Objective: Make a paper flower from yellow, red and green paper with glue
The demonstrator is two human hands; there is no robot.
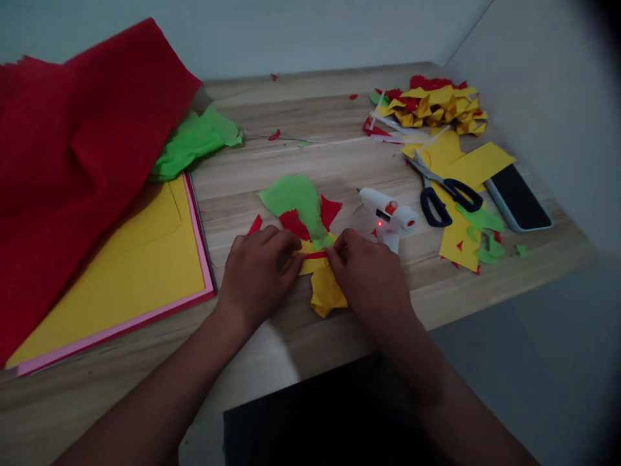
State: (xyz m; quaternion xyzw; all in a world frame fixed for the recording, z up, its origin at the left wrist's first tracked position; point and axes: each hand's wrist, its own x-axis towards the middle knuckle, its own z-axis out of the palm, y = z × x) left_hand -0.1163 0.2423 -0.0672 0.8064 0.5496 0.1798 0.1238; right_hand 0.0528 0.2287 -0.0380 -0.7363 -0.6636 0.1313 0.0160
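Note:
Between my hands a narrow red paper strip [317,255] lies across a yellow paper piece [326,291]. My left hand [262,265] pinches the strip's left end, fingers curled in. The right end is pinched by my right hand [366,268], thumb against fingers. Just beyond, a green crepe paper piece [295,197] fans out, narrowing toward the strip, with red paper pieces [330,210] beside it. A white hot glue gun [388,210] with a lit red light rests right of the green piece, its handle partly behind my right hand.
Scissors [436,188] lie on yellow paper scraps at the right, next to a phone [519,197]. Yellow and red cut pieces [436,107] are heaped at the back right. Red crepe paper [87,129] and green crepe paper [198,142] cover part of a coloured paper stack [160,278] at left.

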